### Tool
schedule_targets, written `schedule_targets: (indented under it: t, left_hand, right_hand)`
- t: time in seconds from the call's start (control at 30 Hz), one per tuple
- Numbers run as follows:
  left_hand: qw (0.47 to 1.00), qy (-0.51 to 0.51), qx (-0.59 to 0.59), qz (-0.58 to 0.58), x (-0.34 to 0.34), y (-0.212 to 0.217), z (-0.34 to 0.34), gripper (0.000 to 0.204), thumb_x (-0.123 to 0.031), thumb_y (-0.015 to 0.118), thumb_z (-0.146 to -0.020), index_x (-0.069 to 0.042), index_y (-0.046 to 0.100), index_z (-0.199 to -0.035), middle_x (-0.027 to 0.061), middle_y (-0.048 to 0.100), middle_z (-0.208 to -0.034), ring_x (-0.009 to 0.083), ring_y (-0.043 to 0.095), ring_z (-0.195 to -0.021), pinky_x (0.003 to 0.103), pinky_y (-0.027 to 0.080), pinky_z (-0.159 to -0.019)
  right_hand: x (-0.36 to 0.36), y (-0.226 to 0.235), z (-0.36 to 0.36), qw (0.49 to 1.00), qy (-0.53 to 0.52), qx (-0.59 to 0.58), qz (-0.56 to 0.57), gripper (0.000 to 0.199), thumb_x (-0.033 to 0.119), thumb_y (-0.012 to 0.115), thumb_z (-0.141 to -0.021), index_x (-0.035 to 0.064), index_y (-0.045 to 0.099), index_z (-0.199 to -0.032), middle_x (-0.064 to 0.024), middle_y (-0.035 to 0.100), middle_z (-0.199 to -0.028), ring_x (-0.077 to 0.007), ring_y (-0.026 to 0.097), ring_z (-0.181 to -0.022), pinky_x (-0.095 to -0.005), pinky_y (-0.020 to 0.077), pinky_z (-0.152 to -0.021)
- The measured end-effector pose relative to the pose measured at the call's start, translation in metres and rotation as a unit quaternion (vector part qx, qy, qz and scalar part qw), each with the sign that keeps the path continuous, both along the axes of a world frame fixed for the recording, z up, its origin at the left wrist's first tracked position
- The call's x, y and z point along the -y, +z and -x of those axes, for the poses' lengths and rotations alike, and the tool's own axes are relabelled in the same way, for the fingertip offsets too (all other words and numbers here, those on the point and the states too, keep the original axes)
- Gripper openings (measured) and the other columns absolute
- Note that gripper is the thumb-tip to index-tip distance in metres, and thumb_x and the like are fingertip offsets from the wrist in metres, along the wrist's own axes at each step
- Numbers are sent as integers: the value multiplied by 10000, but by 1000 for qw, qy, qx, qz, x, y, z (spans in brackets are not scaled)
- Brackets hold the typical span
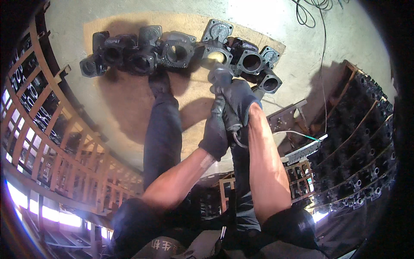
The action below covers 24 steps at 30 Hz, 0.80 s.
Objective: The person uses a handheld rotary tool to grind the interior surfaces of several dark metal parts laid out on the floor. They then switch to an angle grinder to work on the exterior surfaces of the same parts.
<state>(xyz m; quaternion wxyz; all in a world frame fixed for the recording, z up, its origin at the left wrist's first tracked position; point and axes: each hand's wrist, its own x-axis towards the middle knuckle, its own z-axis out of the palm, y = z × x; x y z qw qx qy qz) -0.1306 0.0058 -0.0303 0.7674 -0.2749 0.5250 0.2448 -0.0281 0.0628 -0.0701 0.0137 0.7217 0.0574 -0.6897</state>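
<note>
A concrete floor (353, 43) carries one cardboard sheet (192, 121). Left hand (215, 129) and right hand (240, 98), gloved, clamp one tool (233, 123), partly hidden, its head at the castings (189, 41): seven seemingly, overlap obscuring the count. Two racks (353, 142) flank them, cut off.

Gloved fingers (218, 105) partly hide the corded tool (232, 121).
</note>
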Motion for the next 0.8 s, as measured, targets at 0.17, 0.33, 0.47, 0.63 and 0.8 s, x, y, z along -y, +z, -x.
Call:
schedule_targets:
  t: [0.17,0.33,0.47,0.63,0.8]
  left_hand:
    - [1000,4,7,0,-8,-15,-2,432,-443,441,-1006,-92,625,-1177,52,691,-1087,176,667,-927,316,570,-814]
    - [1000,-2,6,1,-11,-12,-5,436,-448,434,-1007,-96,598,-1205,40,680,-1095,163,663,-920,310,569,-799]
    - [1000,-18,-20,-11,-2,3,0,439,-440,424,-1013,-93,583,-1228,45,662,-1137,169,650,-951,316,560,-818]
    - [1000,8,9,9,7,15,-4,442,-437,423,-1013,-84,585,-1224,56,659,-1132,193,642,-963,332,549,-857]
    - [1000,3,-16,2,0,12,-7,448,-459,432,-1005,-90,609,-1187,42,681,-1055,177,663,-861,318,574,-760]
  right_hand:
    - [-29,5,-3,1000,-12,8,-15,341,290,649,-861,11,709,-1046,-84,699,-862,-120,592,-769,-343,478,-662]
    - [-25,9,-10,994,72,-2,-78,382,362,533,-904,-6,624,-948,-126,634,-777,-213,573,-706,-401,455,-666]
    - [-15,11,-2,1000,21,-13,8,519,477,519,-896,-8,682,-982,-144,673,-828,-220,596,-739,-402,462,-695]
    - [-20,35,-10,996,80,16,31,609,590,474,-878,48,749,-926,-128,691,-826,-243,630,-786,-399,468,-749]
    - [-11,21,-6,998,63,13,14,595,575,479,-882,41,733,-948,-141,687,-831,-250,635,-792,-390,475,-749]
